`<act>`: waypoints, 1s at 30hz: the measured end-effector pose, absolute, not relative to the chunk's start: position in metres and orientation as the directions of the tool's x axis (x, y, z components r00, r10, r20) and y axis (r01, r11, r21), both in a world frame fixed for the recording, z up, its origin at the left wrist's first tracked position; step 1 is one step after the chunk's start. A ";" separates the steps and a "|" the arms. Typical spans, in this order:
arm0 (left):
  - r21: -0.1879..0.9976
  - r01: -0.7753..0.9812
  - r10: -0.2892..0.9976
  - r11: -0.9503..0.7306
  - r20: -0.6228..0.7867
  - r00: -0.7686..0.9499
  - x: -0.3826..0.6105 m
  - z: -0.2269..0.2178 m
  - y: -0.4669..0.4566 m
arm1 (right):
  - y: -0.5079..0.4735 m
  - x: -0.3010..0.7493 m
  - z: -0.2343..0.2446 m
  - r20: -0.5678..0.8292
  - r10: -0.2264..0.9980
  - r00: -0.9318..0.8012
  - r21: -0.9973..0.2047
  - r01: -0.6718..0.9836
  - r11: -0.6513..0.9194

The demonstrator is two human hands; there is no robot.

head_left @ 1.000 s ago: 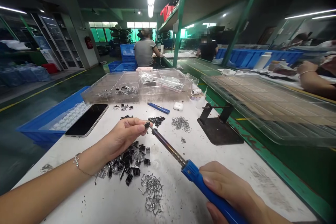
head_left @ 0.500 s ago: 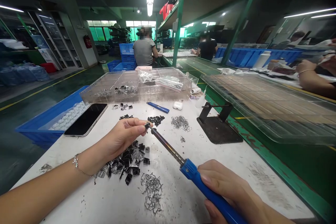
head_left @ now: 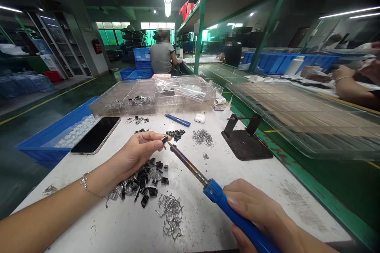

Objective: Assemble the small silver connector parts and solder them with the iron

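Fingers, left hand [head_left: 133,153]: thumb and forefinger pinching now, and exactly one small black part [head_left: 164,139] sits between those tips.
Fingers, right hand [head_left: 258,201]: wrapped round the blue handle of one soldering iron [head_left: 190,168], thumb laid along it.
Iron tip: right up at the black part, by the left fingertips; touching or just short, I can't tell.
Black-and-clear parts [head_left: 145,182]: one heap just below the left fingers, overlapping, too many to count.
Wires: one tangle of larger bent wires [head_left: 170,215], nearer the wearer than the left fingers; one of finer wires [head_left: 203,137], right of the fingertips, with one tiny cluster [head_left: 205,155] close by.
Small black pieces [head_left: 175,135]: one pile just beyond the fingertips, a second pile [head_left: 141,131] peeking out behind the left hand.
Blue bin [head_left: 32,148]: just one, left of the left fingers, and it's carrying plenty of white pieces [head_left: 75,132].
Clear tray [head_left: 185,105]: one, divided, well beyond the fingers; dark and silver bits [head_left: 141,101] fill compartments at left, plastic bags [head_left: 190,93] lie at right.
Singles: one phone [head_left: 96,135] left of the left fingers, one white case [head_left: 200,118] beyond them, one black stand [head_left: 247,148] to their right.
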State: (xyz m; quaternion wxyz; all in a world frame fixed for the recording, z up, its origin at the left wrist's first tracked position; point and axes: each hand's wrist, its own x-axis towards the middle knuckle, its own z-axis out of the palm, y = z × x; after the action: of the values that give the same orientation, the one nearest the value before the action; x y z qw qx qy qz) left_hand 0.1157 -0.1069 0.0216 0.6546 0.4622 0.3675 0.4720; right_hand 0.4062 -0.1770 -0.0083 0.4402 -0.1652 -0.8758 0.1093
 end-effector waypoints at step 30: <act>0.984 -0.168 0.956 0.052 0.000 0.292 0.114 0.020 -0.101 | -0.175 0.398 0.002 0.751 0.355 -0.557 -0.330 0.149 0.932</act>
State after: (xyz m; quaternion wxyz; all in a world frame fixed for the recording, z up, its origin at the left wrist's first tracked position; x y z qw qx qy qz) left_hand 0.1137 -0.1015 0.0196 0.6164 0.5158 0.3819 0.4563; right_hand 0.3980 -0.1752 0.0017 0.4478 -0.1440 -0.8749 0.1149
